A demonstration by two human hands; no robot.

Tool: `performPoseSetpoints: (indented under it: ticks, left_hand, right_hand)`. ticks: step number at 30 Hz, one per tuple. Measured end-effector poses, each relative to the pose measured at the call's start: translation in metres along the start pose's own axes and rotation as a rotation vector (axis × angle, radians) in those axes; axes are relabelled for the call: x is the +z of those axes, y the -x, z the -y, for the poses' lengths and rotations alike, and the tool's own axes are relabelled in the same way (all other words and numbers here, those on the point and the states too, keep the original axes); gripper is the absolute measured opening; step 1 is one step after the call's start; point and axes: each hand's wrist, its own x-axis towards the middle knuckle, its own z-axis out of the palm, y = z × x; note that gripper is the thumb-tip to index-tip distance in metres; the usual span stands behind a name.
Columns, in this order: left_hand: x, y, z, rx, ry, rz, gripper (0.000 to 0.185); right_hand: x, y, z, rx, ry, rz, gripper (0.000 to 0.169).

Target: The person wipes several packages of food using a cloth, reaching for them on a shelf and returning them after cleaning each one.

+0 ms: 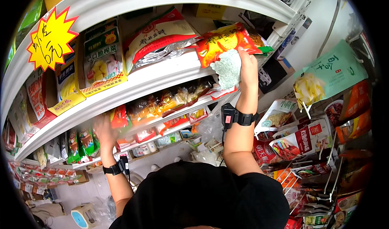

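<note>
My right hand holds a light green textured cloth at the right end of the upper shelf. The cloth lies against the front of a red and orange food packet, and my fingertips touch that packet's edge. Left of it, red and white bags lie stacked on the same shelf. My left hand, blurred, is just below the front edge of the white shelf, near a red packet on the level beneath. Nothing can be seen in it, though the blur hides its fingers. Both wrists wear black straps with small devices.
Yellow display boxes with packets stand on the left of the shelf, near a starburst price sign. Bagged dried foods hang from metal hooks on the right. A small stool stands on the floor at lower left.
</note>
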Motion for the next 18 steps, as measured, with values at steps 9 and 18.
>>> performPoseSetpoints:
  ticks: [9,18]
  left_hand:
    - [0.005,0.0,0.019,0.006,0.149,-0.05,0.057]
    - [0.001,0.001,0.016,-0.028,0.403,-0.302,0.031]
  right_hand:
    - [-0.002,-0.022,0.004,0.056,0.344,0.082,0.037]
    - [-0.017,-0.016,-0.016,0.084,0.466,0.11,0.05]
